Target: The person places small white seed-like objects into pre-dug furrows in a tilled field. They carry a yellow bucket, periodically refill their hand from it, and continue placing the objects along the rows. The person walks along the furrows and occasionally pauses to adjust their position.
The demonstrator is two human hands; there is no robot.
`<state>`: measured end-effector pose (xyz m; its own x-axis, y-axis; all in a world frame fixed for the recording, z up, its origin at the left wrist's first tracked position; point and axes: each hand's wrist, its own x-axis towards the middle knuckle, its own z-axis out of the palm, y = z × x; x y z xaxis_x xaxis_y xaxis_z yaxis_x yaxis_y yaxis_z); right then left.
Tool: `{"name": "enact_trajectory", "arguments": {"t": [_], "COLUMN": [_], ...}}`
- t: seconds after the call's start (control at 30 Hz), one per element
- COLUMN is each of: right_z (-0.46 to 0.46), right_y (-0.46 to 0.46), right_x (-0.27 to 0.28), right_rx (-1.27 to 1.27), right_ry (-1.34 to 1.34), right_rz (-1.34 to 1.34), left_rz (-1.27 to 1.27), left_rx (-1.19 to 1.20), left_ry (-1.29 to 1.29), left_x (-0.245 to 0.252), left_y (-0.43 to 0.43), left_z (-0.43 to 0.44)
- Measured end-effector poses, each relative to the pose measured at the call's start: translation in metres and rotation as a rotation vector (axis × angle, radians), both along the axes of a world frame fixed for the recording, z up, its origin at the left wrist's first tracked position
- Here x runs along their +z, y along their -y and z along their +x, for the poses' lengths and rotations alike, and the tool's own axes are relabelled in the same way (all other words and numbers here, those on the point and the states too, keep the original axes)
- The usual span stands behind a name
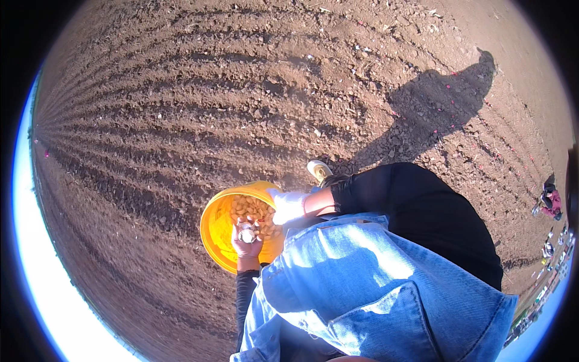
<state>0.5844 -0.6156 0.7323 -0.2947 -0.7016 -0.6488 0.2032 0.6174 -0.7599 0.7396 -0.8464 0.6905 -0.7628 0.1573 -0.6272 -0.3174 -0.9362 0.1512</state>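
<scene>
A yellow plastic bucket (217, 226) stands or hangs tilted before me, partly filled with small tan pieces (253, 208), perhaps bulbs or cloves. My left hand (247, 244), bare, is palm up over the bucket's mouth, its fingers curled around a pale, round, shiny thing (246, 235) that I cannot identify. At the rim on the other side is my right hand (289, 207) in a white glove. Glare washes out its fingers, so its grip is unclear. Part of the bucket is hidden behind my blue denim jacket (344, 262).
Long furrows of loose, cloddy soil (181, 113) run toward the left horizon. A light shoe (319, 170) rests on the soil beside the bucket. Small pink pieces (448, 86) dot the ground around my shadow (434, 99). Another person (551, 201) is bent low at the far right.
</scene>
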Motion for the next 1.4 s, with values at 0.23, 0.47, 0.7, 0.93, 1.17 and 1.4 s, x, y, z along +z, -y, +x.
{"name": "enact_trajectory", "arguments": {"t": [0.23,0.47,0.7,0.93,1.17,1.4], "right_z": [0.000,0.013,0.016,0.021,0.031,0.053], "right_y": [0.002,0.019,0.024,0.022,0.032,0.040], "right_x": [0.003,-0.012,-0.003,0.001,-0.025,-0.077], "right_rx": [0.045,0.135,0.119,0.070,0.097,-0.055], "right_ry": [-0.009,-0.120,-0.080,-0.084,-0.042,0.056], "right_rz": [0.005,-0.039,-0.023,-0.011,0.035,0.026], "left_rz": [0.151,-0.339,-0.352,-0.547,-0.877,-0.738], "left_rx": [0.099,0.067,0.209,0.136,-0.206,-0.156], "left_ry": [-0.123,0.401,0.295,0.321,0.665,0.580], "left_x": [0.012,0.014,0.029,0.025,0.014,0.005], "left_y": [-0.004,-0.002,-0.010,-0.010,-0.025,-0.025], "left_z": [0.003,0.002,0.014,0.019,0.031,0.039]}}
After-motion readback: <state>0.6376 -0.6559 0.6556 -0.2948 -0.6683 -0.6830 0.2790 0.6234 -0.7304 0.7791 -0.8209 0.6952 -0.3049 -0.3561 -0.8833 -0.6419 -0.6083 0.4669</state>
